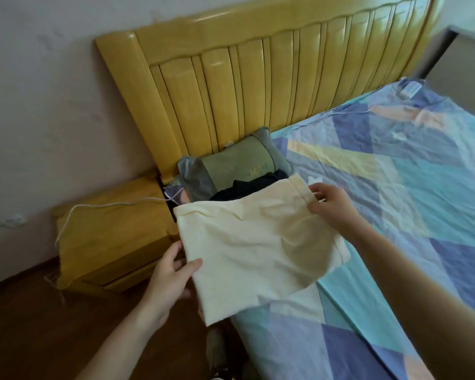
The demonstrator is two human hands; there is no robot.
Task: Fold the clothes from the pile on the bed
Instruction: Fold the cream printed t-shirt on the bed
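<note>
A pale yellow garment (247,242), folded into a rough rectangle, is held above the near left corner of the bed (395,204). My left hand (170,275) grips its lower left edge, thumb on top. My right hand (329,200) pinches its upper right hem. Behind the garment lies a dark navy piece of clothing (255,186), mostly hidden, resting against a green and grey pillow (231,165).
The bed has a blue, teal and yellow patchwork sheet. A yellow wooden headboard (258,86) stands behind it. A wooden nightstand (113,234) with a white cable (99,207) sits to the left, on a dark wooden floor (39,325).
</note>
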